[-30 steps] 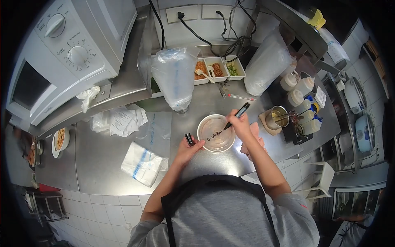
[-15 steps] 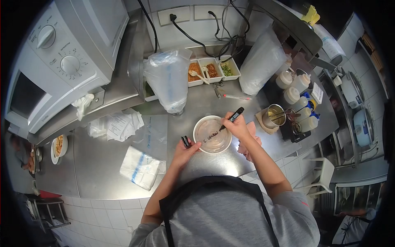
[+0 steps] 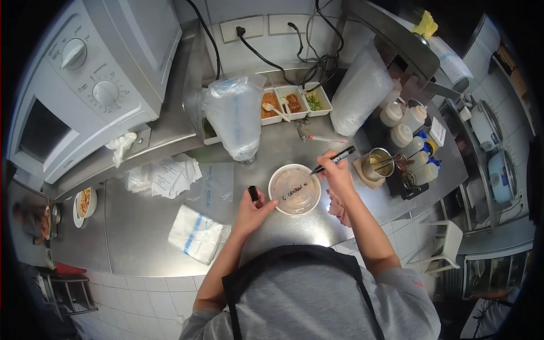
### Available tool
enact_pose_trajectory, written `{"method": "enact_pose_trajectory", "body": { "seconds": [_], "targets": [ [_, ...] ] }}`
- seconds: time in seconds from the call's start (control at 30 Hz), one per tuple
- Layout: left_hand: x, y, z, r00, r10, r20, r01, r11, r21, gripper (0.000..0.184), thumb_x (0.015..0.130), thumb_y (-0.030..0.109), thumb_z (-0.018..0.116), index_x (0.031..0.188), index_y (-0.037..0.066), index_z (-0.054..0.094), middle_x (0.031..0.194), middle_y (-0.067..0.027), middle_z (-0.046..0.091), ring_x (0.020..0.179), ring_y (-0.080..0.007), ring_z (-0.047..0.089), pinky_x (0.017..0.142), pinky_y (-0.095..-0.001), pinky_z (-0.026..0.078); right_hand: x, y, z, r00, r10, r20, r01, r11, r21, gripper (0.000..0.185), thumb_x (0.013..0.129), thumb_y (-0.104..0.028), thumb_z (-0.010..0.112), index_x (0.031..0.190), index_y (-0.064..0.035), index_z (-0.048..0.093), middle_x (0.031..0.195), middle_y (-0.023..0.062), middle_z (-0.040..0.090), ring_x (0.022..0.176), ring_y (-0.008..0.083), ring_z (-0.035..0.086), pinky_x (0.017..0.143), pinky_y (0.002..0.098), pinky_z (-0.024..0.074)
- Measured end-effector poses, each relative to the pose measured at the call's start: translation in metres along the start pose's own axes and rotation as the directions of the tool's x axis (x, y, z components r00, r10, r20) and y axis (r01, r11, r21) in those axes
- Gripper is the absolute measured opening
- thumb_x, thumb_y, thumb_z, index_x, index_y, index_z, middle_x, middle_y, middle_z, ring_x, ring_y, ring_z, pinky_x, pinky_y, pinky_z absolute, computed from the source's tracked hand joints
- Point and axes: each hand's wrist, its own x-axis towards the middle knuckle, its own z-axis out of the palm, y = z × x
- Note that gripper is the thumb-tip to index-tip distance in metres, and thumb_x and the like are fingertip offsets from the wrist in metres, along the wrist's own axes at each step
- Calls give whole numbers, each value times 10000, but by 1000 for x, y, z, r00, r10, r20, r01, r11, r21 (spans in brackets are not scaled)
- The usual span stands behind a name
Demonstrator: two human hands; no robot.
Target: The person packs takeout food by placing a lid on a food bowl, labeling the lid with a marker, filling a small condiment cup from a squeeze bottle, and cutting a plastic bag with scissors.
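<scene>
A round white bowl with a clear lid (image 3: 294, 200) sits on the steel counter in front of me, with black handwriting reading "C. CHICKEN N" across the lid. My right hand (image 3: 338, 174) grips a black marker (image 3: 341, 154), its tip close to the lid's right edge near the last letter. In the fingers of my left hand (image 3: 253, 211) is the black marker cap (image 3: 253, 193), while the thumb rests against the bowl's left rim. A crumpled pinkish cloth (image 3: 338, 209) lies partly under my right forearm.
Behind the bowl stand a plastic-wrapped stack (image 3: 235, 119), tubs of toppings (image 3: 290, 103) and a red pen (image 3: 328, 139). Squeeze bottles (image 3: 401, 136) and a metal pot (image 3: 377, 163) are at right. Folded plastic bags (image 3: 195, 233) and papers (image 3: 174, 177) lie left. A microwave (image 3: 96, 85) overhangs the left side.
Another letter, "N", now shows on the lid. My right hand has shifted slightly right, and the marker leans flatter, its tip off to the right of the writing.
</scene>
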Motion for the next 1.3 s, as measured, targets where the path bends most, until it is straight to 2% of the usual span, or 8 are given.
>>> {"method": "enact_pose_trajectory", "body": {
  "seconds": [0.07, 0.17, 0.27, 0.4, 0.43, 0.57, 0.7, 1.3],
  "targets": [
    [-1, 37, -2, 993, 30, 118, -57, 973, 225, 410, 735, 236, 789, 846, 90, 422, 723, -1, 473, 584, -83, 427, 506, -242, 360, -15, -24, 15, 990, 31, 137, -27, 999, -27, 115, 839, -115, 648, 838, -51, 552, 737, 25, 544, 602, 107, 523, 504, 257, 442],
    [1, 75, 5, 959, 65, 278, -172, 908, 382, 426, 719, 318, 786, 816, 59, 462, 674, -33, 478, 579, -121, 449, 511, -281, 377, -33, -40, 24, 920, 27, 392, 4, 997, -79, 353, 884, -269, 630, 1076, 25, 595, 939, 158, 639, 789, 197, 630, 633, 300, 523],
    [3, 92, 15, 922, 143, 359, -295, 861, 415, 432, 718, 339, 776, 840, 37, 491, 678, -73, 511, 594, -207, 497, 551, -329, 416, -51, -60, 30, 863, 27, 505, -100, 988, 118, 467, 920, -386, 551, 1098, 43, 596, 953, 149, 645, 756, 169, 608, 678, 295, 514],
    [3, 94, 22, 918, 172, 358, -320, 854, 411, 423, 721, 331, 774, 829, 30, 497, 692, -86, 526, 610, -222, 513, 559, -343, 419, -49, -62, 15, 907, 65, 416, -86, 996, 32, 583, 930, -478, 475, 1092, 70, 589, 910, 180, 649, 741, 189, 602, 682, 314, 506],
    [2, 92, 22, 923, 156, 351, -305, 854, 422, 419, 721, 328, 773, 825, 29, 499, 697, -89, 528, 614, -222, 516, 559, -343, 419, -51, -68, 17, 950, 49, 308, -88, 990, 114, 460, 932, -397, 522, 1016, 48, 606, 866, 133, 649, 688, 144, 590, 630, 276, 495],
    [-3, 79, 24, 947, 171, 272, -282, 848, 448, 388, 714, 286, 781, 787, 43, 488, 660, -48, 486, 582, -172, 457, 532, -306, 382, -21, -28, -8, 983, 69, 170, -29, 973, -228, 236, 858, -213, 661, 692, -77, 563, 661, -12, 580, 532, 49, 512, 480, 197, 387],
    [-19, 71, 30, 973, 167, 158, -218, 886, 410, 388, 701, 237, 798, 738, 73, 448, 600, 22, 398, 544, -88, 357, 487, -254, 313, -3, 0, -8, 968, 22, 248, 46, 963, -264, 350, 817, -172, 686, 559, -106, 459, 531, -68, 452, 500, 22, 393, 454, 214, 298],
    [-44, 59, 22, 1000, -12, 29, -1, 908, 420, 367, 713, 233, 787, 742, 58, 466, 611, -5, 448, 540, -102, 403, 497, -271, 372, 14, 29, -12, 941, -51, 334, 197, 885, -421, 298, 816, -147, 660, 573, -72, 505, 528, -44, 482, 482, 42, 413, 432, 237, 306]
  ]
}}
